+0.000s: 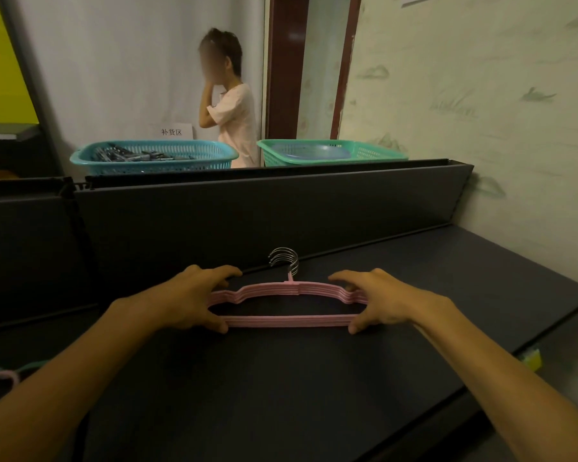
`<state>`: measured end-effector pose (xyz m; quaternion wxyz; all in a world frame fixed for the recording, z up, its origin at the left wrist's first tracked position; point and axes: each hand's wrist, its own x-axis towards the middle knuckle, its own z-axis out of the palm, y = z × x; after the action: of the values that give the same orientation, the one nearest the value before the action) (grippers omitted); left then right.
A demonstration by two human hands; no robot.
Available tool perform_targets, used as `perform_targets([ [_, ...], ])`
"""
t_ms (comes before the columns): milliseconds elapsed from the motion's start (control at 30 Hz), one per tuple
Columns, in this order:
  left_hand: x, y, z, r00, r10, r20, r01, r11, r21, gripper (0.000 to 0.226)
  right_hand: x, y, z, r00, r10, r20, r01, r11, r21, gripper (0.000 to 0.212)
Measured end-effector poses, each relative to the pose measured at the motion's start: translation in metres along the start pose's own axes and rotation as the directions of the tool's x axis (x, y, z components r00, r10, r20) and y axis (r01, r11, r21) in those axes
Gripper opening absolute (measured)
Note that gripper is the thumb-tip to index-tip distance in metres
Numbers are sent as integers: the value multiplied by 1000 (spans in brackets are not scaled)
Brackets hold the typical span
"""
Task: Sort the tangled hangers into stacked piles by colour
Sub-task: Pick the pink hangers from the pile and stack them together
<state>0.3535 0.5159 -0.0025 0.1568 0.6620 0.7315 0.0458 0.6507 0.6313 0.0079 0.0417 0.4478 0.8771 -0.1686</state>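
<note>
The pink hanger stack (287, 305) lay flat on the dark table (281, 378), long axis left-right, hooks pointing away. Left hand (194, 300) and right hand (381, 300) each held one end in a curled grip.

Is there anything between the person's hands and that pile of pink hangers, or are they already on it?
Nothing stands between them. The left hand grips the left end of the stack of pink hangers and the right hand grips the right end, fingers curled over the top and thumbs at the bottom bar. The stack lies on the dark shelf.
</note>
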Motion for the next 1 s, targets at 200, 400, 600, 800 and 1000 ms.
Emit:
perform_targets([
  [200,1,-2,0,1000,16,19,-14,998,-60,83,-2,-4,-2,1000,11,6,-11,1000,-9,91],
  [400,-1,2,1,999,28,43,-26,998,-55,98,-6,-7,-4,999,38,27,-37,999,-19,91],
  [600,1,15,-3,997,7,75,-8,1000,11,101,-3,-9,-4,997,58,48,-57,998,-25,96],
  [800,2,19,-3,995,-39,91,36,999,30,98,0,-5,-3,999,24,26,-23,999,-37,90],
  [1000,1,19,2,992,-89,95,86,996,27,97,3,-2,-5,998,-7,54,10,998,-61,93],
])
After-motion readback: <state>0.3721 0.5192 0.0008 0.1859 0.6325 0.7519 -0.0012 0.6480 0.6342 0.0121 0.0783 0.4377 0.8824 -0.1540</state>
